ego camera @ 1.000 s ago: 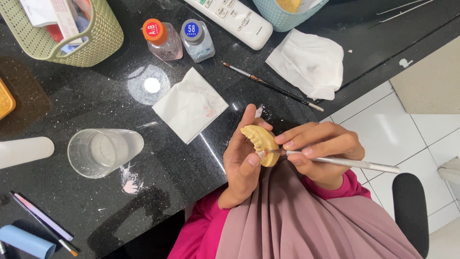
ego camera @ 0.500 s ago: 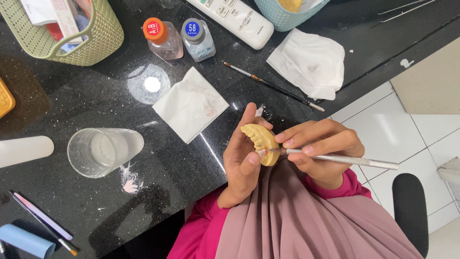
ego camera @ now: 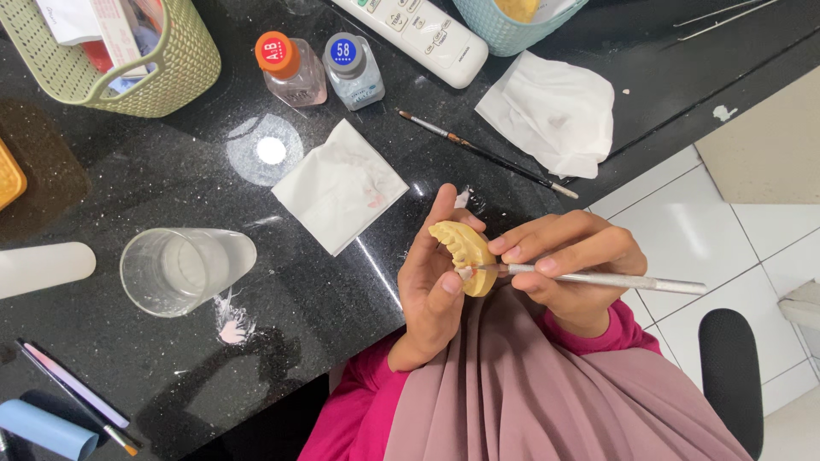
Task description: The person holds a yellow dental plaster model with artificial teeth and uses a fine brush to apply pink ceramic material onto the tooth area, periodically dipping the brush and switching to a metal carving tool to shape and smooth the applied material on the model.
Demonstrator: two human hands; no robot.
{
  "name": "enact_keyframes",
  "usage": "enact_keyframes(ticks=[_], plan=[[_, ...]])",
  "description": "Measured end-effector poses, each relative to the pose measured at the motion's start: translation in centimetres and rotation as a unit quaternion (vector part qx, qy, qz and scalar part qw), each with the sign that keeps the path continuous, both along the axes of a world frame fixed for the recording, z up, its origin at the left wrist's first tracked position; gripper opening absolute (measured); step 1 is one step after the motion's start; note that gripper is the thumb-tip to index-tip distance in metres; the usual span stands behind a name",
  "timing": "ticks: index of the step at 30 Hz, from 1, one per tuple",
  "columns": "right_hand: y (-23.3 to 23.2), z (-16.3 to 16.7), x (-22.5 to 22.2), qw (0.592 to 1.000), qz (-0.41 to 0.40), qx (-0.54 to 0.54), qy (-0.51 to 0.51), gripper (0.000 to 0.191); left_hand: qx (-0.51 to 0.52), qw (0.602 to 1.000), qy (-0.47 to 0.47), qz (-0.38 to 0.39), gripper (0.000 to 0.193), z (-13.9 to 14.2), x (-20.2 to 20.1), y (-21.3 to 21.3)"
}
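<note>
The left hand (ego camera: 431, 286) was closed around a yellow dental cast (ego camera: 464, 254), thumb pressed to its near side and fingers wrapped behind it, holding it just off the near edge of the black stone counter (ego camera: 102, 358), over the person's lap. The right hand (ego camera: 572, 265) gripped a slim metal instrument (ego camera: 598, 278) like a pen — its tip touched the cast's tooth row, while the handle ran out to the right over the white tiled floor (ego camera: 683, 230). The two hands were close together, fingertips almost meeting at the cast.

On the counter, just left of the hands and a little farther away, lay a folded white tissue (ego camera: 340, 184) with faint pink marks. Farther left a clear glass (ego camera: 184, 269) lay on its side, a pink smear (ego camera: 231, 324) just near of it. At the far side stood two small bottles — one orange-capped (ego camera: 290, 67), one blue-capped (ego camera: 352, 68) — beside a green woven basket (ego camera: 162, 77). A white remote control (ego camera: 414, 34) lay to their right, and near of it a thin brush (ego camera: 478, 152) rested diagonally beside a crumpled white cloth (ego camera: 551, 111). At the near left corner lay more brushes (ego camera: 77, 394) and a blue tube (ego camera: 47, 428).
</note>
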State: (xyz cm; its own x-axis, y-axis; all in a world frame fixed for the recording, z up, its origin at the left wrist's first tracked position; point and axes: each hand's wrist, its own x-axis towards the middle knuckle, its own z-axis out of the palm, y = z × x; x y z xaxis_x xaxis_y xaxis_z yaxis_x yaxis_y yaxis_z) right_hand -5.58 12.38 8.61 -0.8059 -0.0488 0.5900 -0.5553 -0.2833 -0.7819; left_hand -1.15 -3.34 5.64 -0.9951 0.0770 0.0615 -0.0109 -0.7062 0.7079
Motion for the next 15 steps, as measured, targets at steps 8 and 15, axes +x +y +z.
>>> enact_keyframes(ticks=[8,15], plan=[[0.14,0.07,0.17,1.0,-0.007,0.024,-0.001,0.026,-0.002,1.0,-0.006,-0.003,0.091,-0.06,-0.01,-0.05],[0.05,-0.18,0.01,1.0,0.009,-0.008,-0.019,0.026,-0.003,1.0,-0.007,-0.001,0.09,-0.08,-0.12,-0.08]])
